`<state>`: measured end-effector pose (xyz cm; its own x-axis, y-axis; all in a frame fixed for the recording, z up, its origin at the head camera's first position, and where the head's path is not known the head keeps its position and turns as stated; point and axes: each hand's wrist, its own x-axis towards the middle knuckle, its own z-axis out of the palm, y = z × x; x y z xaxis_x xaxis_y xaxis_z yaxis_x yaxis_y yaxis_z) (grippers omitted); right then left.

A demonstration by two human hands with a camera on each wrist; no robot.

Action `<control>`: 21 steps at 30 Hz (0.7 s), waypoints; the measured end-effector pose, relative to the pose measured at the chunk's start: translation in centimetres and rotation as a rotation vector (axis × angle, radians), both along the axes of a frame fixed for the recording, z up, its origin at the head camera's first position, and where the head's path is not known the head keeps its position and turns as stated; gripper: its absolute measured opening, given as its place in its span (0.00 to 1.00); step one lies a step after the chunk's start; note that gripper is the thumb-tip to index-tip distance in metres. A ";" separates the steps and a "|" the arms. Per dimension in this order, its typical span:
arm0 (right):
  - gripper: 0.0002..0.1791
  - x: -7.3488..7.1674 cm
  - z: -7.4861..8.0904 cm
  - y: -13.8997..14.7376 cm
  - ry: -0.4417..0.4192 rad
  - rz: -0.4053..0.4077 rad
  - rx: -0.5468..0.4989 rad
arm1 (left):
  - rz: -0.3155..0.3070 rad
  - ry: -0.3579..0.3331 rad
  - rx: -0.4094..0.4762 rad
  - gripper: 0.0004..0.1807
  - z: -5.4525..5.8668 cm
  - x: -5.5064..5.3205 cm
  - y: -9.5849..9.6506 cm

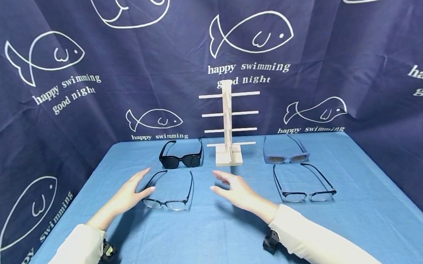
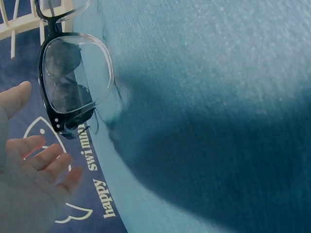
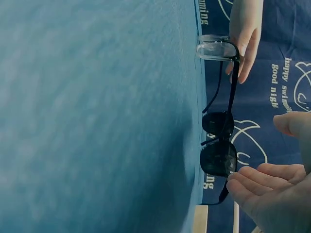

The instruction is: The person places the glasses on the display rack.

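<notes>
In the head view my left hand (image 1: pixel 129 193) hovers at the left side of a pair of clear-lensed eyeglasses (image 1: pixel 166 202), thumb and fingers spread apart. It overlaps their left temple there, while the left wrist view shows a gap between fingertips and frame. My right hand (image 1: pixel 240 193), also spread and holding nothing, is over the cloth to the right of those eyeglasses. Behind them lie black sunglasses (image 1: pixel 180 161) with temples unfolded. A wooden display rack (image 1: pixel 228 123) with several crossbars stands upright beyond my right hand.
On the right side lie purple sunglasses (image 1: pixel 287 158) and, nearer, dark-browed eyeglasses (image 1: pixel 308 196), both unfolded. A blue cloth (image 1: pixel 203 237) covers the table. Dark blue curtains (image 1: pixel 189 68) with white fish prints rise behind and on both sides.
</notes>
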<state>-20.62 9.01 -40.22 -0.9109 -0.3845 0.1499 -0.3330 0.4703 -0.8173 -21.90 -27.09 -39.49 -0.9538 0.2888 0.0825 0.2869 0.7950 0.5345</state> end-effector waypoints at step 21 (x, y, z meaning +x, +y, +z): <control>0.27 -0.3 0.1 -2.1 -0.192 -0.129 -0.150 | -0.023 -0.124 0.049 0.43 0.4 0.8 -1.6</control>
